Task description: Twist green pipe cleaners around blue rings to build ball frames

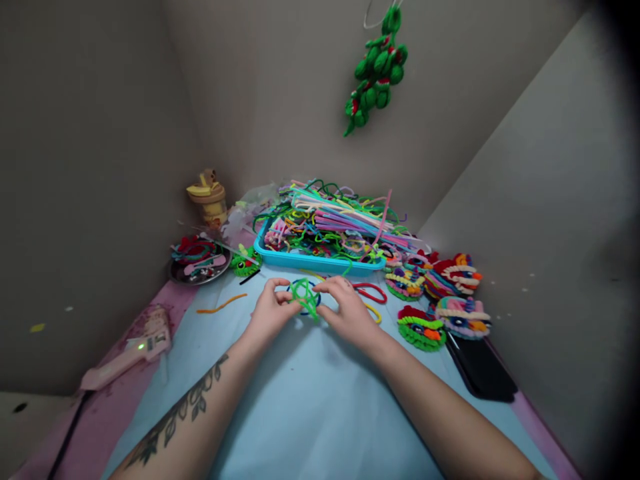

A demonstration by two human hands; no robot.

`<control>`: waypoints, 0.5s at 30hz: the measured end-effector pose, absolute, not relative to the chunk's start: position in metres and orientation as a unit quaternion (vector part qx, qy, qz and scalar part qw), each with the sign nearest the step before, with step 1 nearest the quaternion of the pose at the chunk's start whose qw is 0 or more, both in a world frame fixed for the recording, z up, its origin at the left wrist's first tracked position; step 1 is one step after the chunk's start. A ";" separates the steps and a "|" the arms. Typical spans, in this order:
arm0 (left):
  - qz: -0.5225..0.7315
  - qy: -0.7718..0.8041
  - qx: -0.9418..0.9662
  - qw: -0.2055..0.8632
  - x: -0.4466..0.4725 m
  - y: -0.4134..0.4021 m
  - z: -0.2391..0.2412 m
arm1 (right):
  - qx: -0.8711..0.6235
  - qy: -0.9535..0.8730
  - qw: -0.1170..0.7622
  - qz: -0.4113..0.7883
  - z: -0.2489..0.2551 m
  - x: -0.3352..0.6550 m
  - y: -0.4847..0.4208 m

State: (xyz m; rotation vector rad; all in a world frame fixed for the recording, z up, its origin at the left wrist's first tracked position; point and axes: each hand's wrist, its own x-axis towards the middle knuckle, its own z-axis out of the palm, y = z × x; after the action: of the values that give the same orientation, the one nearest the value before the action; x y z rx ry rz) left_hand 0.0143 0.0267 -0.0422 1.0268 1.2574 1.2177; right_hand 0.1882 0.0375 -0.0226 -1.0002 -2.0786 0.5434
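Note:
My left hand (270, 308) and my right hand (345, 310) meet over the pale blue table cover (310, 400), both pinching a bent green pipe cleaner shape (305, 296). The left fingers hold its left side and the right fingers its right side. A dark blue loop lies just under the green shape. Behind the hands stands a blue tray (315, 261) heaped with pipe cleaners of many colours.
Finished fuzzy round pieces (440, 300) lie at the right, beside a black phone (480, 367). A pink glue gun (130, 350) rests at the left edge, a metal dish (200, 263) and a yellow figure (209, 197) further back. A green ornament (377, 70) hangs on the wall.

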 end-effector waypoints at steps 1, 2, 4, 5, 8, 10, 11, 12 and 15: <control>0.506 0.522 0.432 0.533 0.014 0.027 -0.043 | -0.398 -0.815 0.371 0.200 -0.026 0.188 0.039; 0.504 0.517 0.436 0.537 0.014 0.027 -0.044 | -0.402 -0.817 0.368 0.189 -0.028 0.187 0.040; 0.500 0.503 0.446 0.545 0.014 0.026 -0.043 | -0.410 -0.813 0.373 0.179 -0.032 0.186 0.040; 0.499 0.498 0.450 0.548 0.015 0.026 -0.043 | -0.415 -0.807 0.379 0.179 -0.033 0.185 0.040; 0.491 0.495 0.472 0.539 0.016 0.023 -0.039 | -0.441 -0.777 0.396 0.213 -0.034 0.185 0.041; 0.485 0.503 0.508 0.504 0.017 0.021 -0.036 | -0.462 -0.752 0.392 0.258 -0.035 0.186 0.043; 0.481 0.506 0.532 0.480 0.017 0.020 -0.035 | -0.472 -0.739 0.386 0.287 -0.035 0.186 0.043; 0.475 0.508 0.556 0.456 0.016 0.018 -0.035 | -0.479 -0.724 0.380 0.320 -0.035 0.187 0.044; 0.454 0.505 0.613 0.405 0.016 0.014 -0.036 | -0.485 -0.672 0.373 0.416 -0.035 0.187 0.045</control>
State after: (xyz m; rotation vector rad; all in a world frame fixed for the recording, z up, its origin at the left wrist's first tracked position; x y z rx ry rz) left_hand 0.0159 0.0143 -0.0361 1.5469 1.2736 1.1463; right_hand 0.1875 0.0450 -0.0353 -1.2432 -1.7225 1.0667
